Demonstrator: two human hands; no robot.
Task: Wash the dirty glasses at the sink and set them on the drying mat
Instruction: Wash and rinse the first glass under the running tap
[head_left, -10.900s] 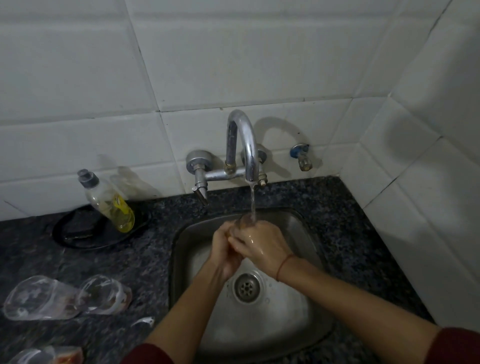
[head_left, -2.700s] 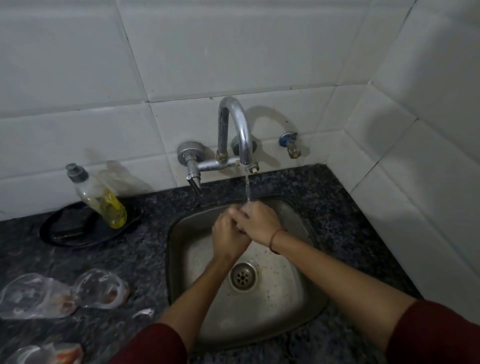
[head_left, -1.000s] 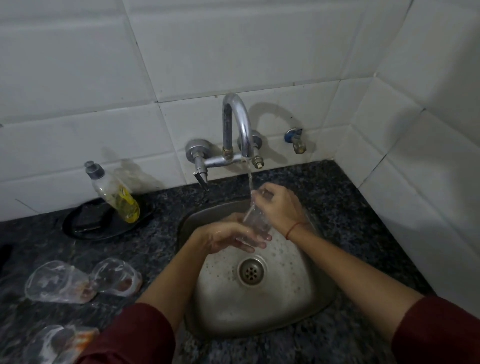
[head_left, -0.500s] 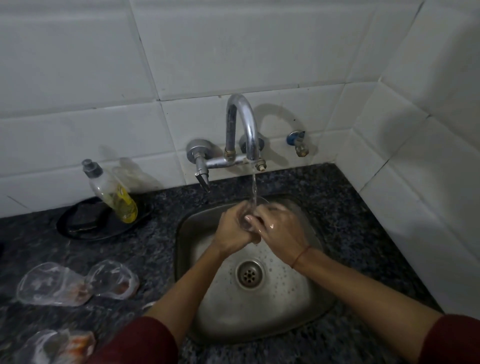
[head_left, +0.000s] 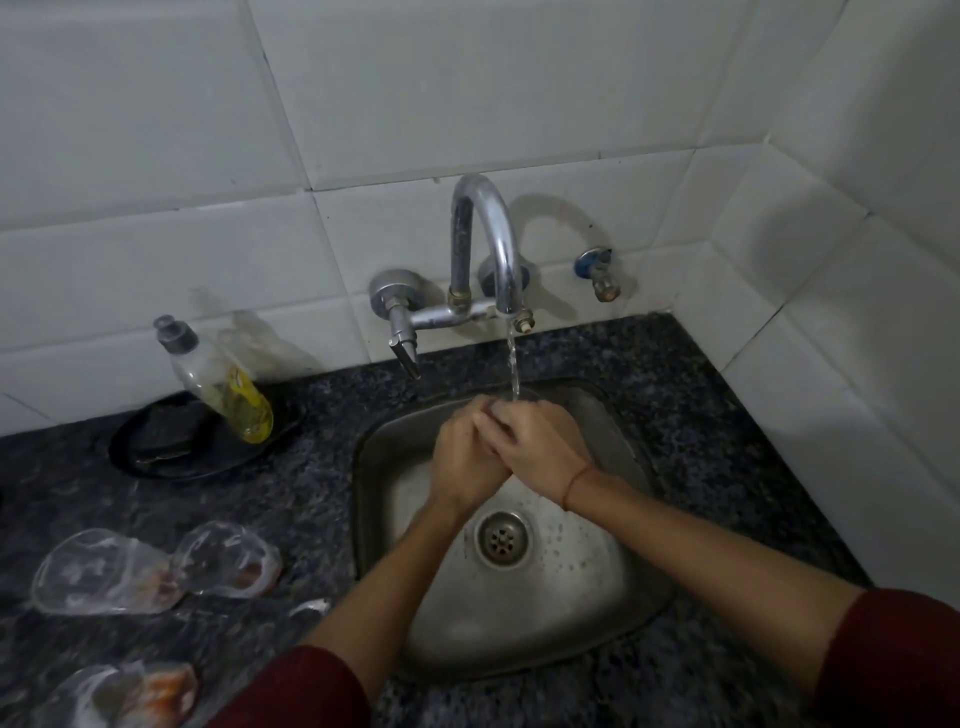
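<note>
Over the steel sink (head_left: 613, 597), my left hand (head_left: 462, 460) and my right hand (head_left: 537, 441) are pressed together around a clear glass (head_left: 527, 395). Only a bit of its rim shows above my fingers, right under the thin water stream (head_left: 513, 369) from the curved tap (head_left: 491, 244). Three dirty clear glasses lie on their sides on the dark counter at the left: one (head_left: 101, 571), a second (head_left: 228, 561) beside it, and a third (head_left: 124, 693) with orange residue at the bottom edge.
A soap bottle (head_left: 223, 387) with yellow liquid leans in a black round dish (head_left: 156, 452) against the back wall. A small valve (head_left: 597, 270) sticks out of the tiles right of the tap. A white tiled wall closes the right side.
One second ago the glass was held tilted and visible between my hands. My hands have since closed together around it under the stream, and they have barely moved in the last half second.
</note>
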